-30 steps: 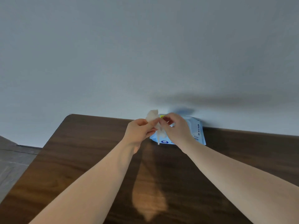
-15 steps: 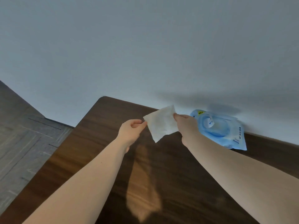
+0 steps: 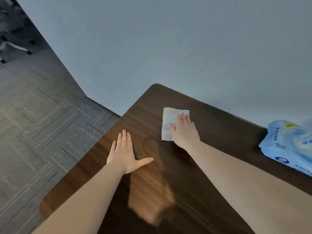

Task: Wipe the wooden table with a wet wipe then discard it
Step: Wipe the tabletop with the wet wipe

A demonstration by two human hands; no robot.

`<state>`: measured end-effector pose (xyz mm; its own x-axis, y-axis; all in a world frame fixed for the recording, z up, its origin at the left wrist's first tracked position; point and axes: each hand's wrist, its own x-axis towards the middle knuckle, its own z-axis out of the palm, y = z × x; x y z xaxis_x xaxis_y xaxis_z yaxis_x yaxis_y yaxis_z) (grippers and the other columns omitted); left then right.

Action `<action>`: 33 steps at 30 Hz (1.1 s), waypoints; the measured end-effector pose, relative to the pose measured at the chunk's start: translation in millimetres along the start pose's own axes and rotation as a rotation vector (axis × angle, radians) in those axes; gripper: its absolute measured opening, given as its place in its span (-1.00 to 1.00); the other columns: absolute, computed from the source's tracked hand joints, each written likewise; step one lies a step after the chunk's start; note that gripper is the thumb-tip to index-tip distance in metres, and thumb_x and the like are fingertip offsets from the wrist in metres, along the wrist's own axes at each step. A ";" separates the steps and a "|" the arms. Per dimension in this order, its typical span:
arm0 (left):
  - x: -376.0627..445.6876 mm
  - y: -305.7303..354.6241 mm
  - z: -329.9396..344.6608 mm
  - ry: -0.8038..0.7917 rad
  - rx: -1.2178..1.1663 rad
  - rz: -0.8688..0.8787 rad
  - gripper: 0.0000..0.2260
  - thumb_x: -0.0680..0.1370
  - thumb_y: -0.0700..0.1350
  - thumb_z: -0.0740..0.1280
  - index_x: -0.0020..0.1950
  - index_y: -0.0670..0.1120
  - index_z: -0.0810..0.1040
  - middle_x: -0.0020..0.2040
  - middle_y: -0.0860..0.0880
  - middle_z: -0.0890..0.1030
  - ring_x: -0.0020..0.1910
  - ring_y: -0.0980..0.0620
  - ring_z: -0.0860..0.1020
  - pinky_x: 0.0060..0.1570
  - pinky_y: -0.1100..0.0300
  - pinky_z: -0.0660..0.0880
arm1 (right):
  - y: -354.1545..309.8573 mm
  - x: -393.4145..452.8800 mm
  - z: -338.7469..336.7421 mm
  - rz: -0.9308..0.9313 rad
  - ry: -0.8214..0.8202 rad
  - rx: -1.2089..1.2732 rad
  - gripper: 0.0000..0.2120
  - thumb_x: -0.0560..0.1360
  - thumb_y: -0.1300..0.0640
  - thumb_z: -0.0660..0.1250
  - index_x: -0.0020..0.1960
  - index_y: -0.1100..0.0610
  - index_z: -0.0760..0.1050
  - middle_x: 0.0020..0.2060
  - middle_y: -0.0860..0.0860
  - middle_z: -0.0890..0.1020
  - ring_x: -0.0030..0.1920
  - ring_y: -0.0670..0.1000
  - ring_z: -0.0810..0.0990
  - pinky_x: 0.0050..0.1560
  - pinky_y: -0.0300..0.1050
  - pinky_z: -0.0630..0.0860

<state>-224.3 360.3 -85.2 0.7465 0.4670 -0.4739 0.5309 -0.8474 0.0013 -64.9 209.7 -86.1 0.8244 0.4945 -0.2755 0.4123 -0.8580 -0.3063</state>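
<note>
The white wet wipe (image 3: 168,122) lies spread flat on the dark wooden table (image 3: 222,125), near its far left corner. My right hand (image 3: 184,132) presses down on the wipe's right half with flat fingers, covering part of it. Closer to me and to the left, my left hand (image 3: 125,152) rests palm down on the bare wood by the table's left edge, fingers spread and thumb out, holding nothing.
A light blue pack of wet wipes (image 3: 290,146) lies at the right, against the grey wall (image 3: 185,48). Grey carpet tile floor (image 3: 42,115) lies beyond the table's left edge. An office chair's wheeled base (image 3: 10,46) shows at the top left.
The wipe, held unfolded in the air between both hands, now lies flat on the table under my right hand. My left hand let go and dropped onto the wood. The view swung left.
</note>
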 end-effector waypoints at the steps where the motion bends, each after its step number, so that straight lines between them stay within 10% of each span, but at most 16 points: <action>1: 0.8 -1.6 2.7 0.008 -0.006 0.006 0.22 0.13 0.65 -0.14 0.50 -0.17 -0.34 0.54 -0.14 -0.30 0.52 -0.12 -0.27 0.48 -0.08 -0.17 | -5.0 5.6 7.8 -0.007 -0.045 -0.052 -0.41 0.63 -0.13 -0.14 0.55 0.16 -0.14 0.55 0.11 -0.09 0.54 0.09 -0.15 0.51 0.06 -0.11; 15: 2.3 -2.0 11.2 0.061 -0.053 0.028 0.18 0.16 0.63 -0.09 0.50 -0.13 -0.34 0.53 -0.10 -0.34 0.50 -0.07 -0.32 0.47 -0.06 -0.26 | -96.7 46.9 50.3 -0.051 0.056 -0.106 -0.34 0.62 -0.14 -0.15 0.52 0.26 -0.23 0.54 0.16 -0.16 0.54 0.11 -0.20 0.47 0.00 -0.27; 33: -22.4 90.4 18.2 0.140 0.045 0.291 0.03 0.34 0.55 -0.10 0.54 -0.14 -0.25 0.57 -0.06 -0.21 0.53 0.01 -0.21 0.47 0.07 -0.17 | 81.7 -57.8 15.9 0.187 -0.008 -0.070 -0.34 0.59 -0.23 -0.22 0.53 0.12 -0.31 0.54 0.05 -0.24 0.53 0.02 -0.25 0.43 -0.06 -0.34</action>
<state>-200.4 268.7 -90.4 0.9141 0.2306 -0.3335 0.2707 -0.9594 0.0786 -85.1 113.3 -109.6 0.8862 0.3261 -0.3291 0.2781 -0.9426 -0.1850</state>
